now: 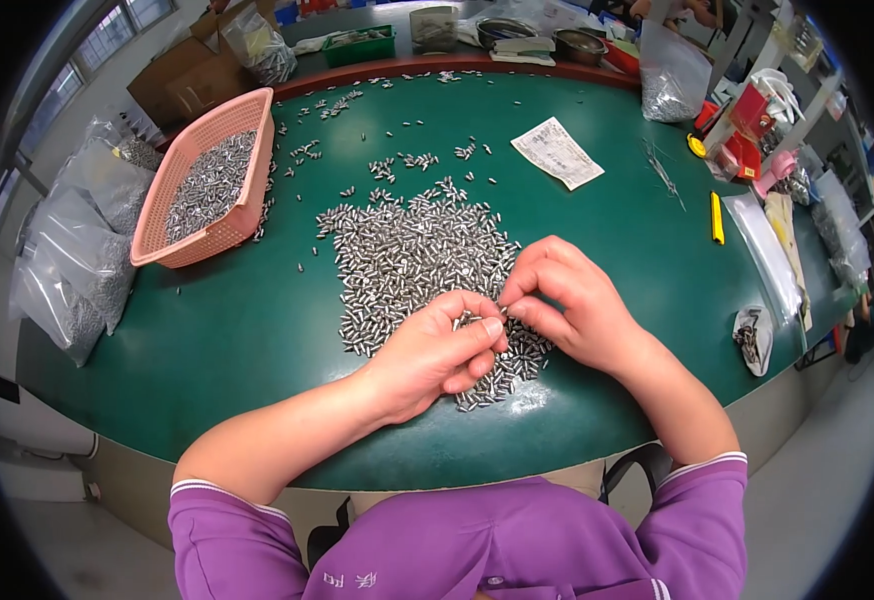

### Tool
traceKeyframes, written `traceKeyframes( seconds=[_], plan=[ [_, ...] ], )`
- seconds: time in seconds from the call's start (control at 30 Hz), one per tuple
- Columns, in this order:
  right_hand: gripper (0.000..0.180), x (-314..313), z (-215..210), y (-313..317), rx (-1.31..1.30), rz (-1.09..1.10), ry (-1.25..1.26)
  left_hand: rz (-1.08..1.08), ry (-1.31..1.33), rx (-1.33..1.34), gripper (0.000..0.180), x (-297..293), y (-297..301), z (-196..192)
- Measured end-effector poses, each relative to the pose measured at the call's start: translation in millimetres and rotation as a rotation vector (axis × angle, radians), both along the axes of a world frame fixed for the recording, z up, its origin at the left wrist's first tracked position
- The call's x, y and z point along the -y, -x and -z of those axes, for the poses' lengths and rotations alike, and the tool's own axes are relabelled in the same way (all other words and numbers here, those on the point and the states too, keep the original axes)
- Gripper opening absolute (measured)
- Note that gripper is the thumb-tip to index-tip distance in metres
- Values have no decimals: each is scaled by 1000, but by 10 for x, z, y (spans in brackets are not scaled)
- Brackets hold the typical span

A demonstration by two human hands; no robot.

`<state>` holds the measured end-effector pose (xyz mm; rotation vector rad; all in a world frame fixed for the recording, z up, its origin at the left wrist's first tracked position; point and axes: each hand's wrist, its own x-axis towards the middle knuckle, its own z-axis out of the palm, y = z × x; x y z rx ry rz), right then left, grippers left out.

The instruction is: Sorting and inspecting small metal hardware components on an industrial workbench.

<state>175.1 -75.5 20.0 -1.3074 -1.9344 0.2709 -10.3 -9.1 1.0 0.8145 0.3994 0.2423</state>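
Both hands meet over the near right part of a wide heap of small, shiny metal pieces, short and bullet-shaped. My left hand is closed, its fingers curled and its thumb pressed toward the index finger; what it holds is mostly hidden. My right hand pinches a tiny metal piece between thumb and index finger, right at the left hand's fingertips. Under the hands, the heap continues toward the front edge of the green table.
A pink plastic basket of similar pieces stands at left beside filled clear bags. A paper slip, thin wires, a yellow cutter knife and a small white pouch lie to the right. Loose pieces dot the far side.
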Motion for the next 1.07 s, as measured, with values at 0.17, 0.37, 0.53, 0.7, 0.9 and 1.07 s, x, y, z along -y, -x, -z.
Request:
traceKeyframes(
  seconds=[0.17,0.37,0.53,0.7,0.9,1.07],
  plan=[
    [11,29,-11,46,-14,-44,-33,12,6,-9,14,1,7,-7],
    [16,-56,90,-187,70,247,-24,20,12,-21,13,-14,-4,-37],
    [18,-84,199,-237,120,340,64,21,23,-7,17,-21,16,-50],
    [15,-94,211,-252,214,339,77,0,5,1,20,-10,8,-62],
    [9,-104,181,-239,277,315,80,15,-10,11,17,-25,7,-8],
    [9,-20,26,-89,-266,36,274,-1,-19,44,18,-34,11,44]
  ],
)
